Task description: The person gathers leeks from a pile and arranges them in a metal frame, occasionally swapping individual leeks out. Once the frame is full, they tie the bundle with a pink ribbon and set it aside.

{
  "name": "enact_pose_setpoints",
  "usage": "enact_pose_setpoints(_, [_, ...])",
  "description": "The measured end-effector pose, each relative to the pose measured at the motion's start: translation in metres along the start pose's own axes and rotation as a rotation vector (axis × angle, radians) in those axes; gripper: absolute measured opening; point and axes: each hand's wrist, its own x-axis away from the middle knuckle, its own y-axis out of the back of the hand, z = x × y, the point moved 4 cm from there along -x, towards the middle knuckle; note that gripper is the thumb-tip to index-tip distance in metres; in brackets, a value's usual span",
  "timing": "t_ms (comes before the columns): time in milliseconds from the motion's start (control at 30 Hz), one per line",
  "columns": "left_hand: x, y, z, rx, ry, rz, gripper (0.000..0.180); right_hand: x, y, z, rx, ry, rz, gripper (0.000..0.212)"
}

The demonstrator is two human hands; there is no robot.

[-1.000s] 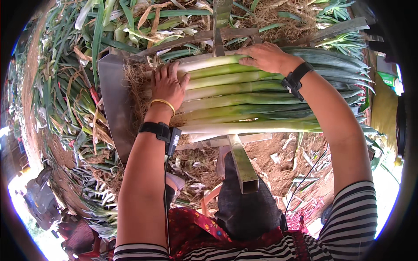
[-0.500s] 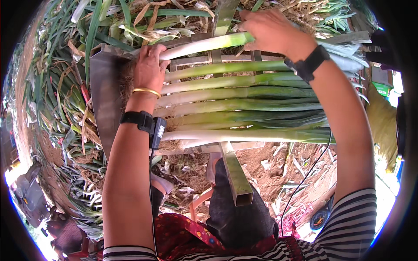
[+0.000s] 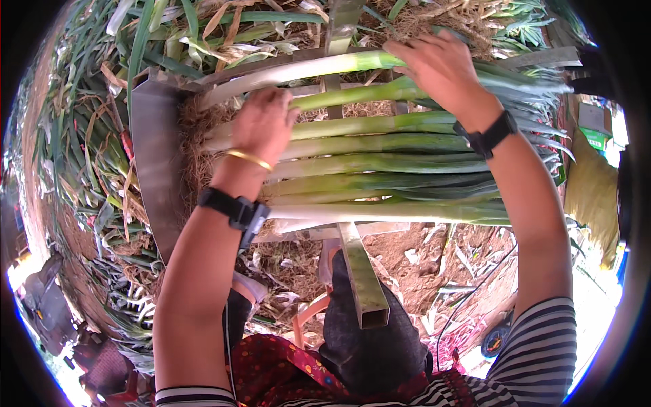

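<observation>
Here's the long white-and-green leek (image 3: pixel 298 72) at the far edge of the row, its long axis running left to right in a gentle bow, white end to the left, green rising toward the right. It lies beyond the bare left hand (image 3: pixel 261 127), on the side away from the body and just beside those fingertips; touching or not, I can't call it. The bare right hand (image 3: pixel 444 71) is the nearer of the 2, over the green part, back of the hand up, fingers extended; gripping or only resting, the view won't say. The left hand, fingers bent, sits across the 2nd pale-green leek (image 3: pixel 352 96); its palm is hidden, so I can't tell whether it grasps.

Toward the body, more slim green-and-white leeks (image 3: pixel 380 164) lie side by side on a slatted metal rack (image 3: pixel 393 228), with brown stringy roots (image 3: pixel 193 136) by the grey sheet-metal end plate (image 3: pixel 154 156).

And what's lost? The 2nd leek's pale end vanishes behind the left hand, whose fingers look blurred. Over right, dark-green leaves (image 3: pixel 522 85) overlap; which stem owns which is unclear.
</observation>
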Motion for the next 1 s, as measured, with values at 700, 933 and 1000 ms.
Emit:
enact_pose_setpoints(700, [0.014, -0.001, 0.002, 0.416, 0.036, -0.156, 0.040, 0.022, -0.072, -0.009, -0.592, -0.113, 0.397, 0.039])
enact_pose_setpoints(933, [0.014, 0.005, 0.011, -0.046, 0.119, 0.100, 0.060, 0.021, -0.066, 0.006, -0.620, -0.075, 0.427, 0.037])
enact_pose_setpoints(1000, [0.020, -0.002, 0.011, -0.077, 0.190, 0.338, 0.056, 0.021, -0.074, 0.010, -0.578, -0.030, 0.438, 0.035])
